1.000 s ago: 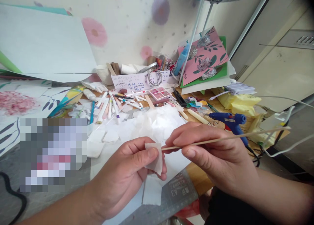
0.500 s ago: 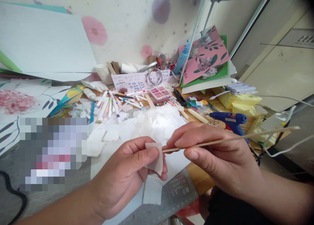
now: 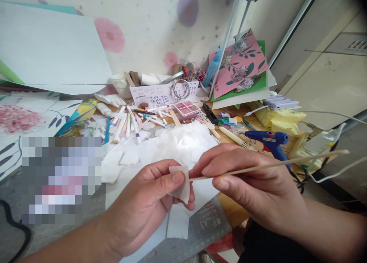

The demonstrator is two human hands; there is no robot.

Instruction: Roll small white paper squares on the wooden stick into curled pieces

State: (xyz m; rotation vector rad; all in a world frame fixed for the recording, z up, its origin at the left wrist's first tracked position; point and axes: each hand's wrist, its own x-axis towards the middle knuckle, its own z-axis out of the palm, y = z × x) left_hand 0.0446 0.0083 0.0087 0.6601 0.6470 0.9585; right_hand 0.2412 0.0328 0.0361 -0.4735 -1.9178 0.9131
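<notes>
Between the thumb and fingers of my left hand (image 3: 155,202) is a small piece of thin white paper (image 3: 181,190). My right hand (image 3: 255,182) pinches a thin wooden stick (image 3: 266,165), which slants up to the right. The stick's near tip meets the right edge of the paper; whether it lies behind the paper is hidden. Below my left fingers a white paper strip (image 3: 177,223) lies over the edge of the grey cutting mat (image 3: 209,224). Just beyond both hands sits a heap of white paper pieces (image 3: 183,140).
A blue glue gun (image 3: 268,138) lies right of the heap, with cables behind it. Several markers (image 3: 129,125) and a pink palette (image 3: 187,108) are scattered at the back. Decorated pink card (image 3: 237,64) leans at the back right. Large white sheets (image 3: 51,49) stand at the left.
The stick's far end has dipped slightly, and my right thumb has shifted a little to the left. My left hand keeps its hold on the paper, almost unmoved.
</notes>
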